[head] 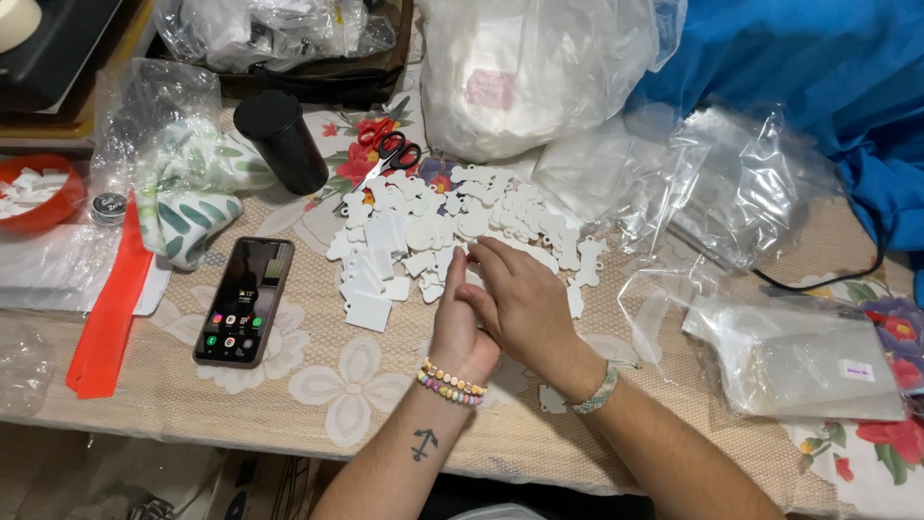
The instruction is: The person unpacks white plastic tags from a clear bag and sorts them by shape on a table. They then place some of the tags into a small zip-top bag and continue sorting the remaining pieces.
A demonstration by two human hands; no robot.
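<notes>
A heap of flat white cut-out pieces [452,226], some rectangular and some bone-shaped, lies in the middle of the table. My left hand [459,323], with bead bracelets at the wrist, stands on edge with its fingertips at the near side of the heap. My right hand [525,303] lies across it, fingers spread and reaching to the pieces. What either hand holds is hidden by the other.
A smartphone [243,300] with a lit screen lies left of the heap. A black cylinder [282,140] and red-handled scissors [385,152] sit behind. Clear plastic bags [731,183] lie right; a red bowl [38,193] and orange strip [108,318] far left.
</notes>
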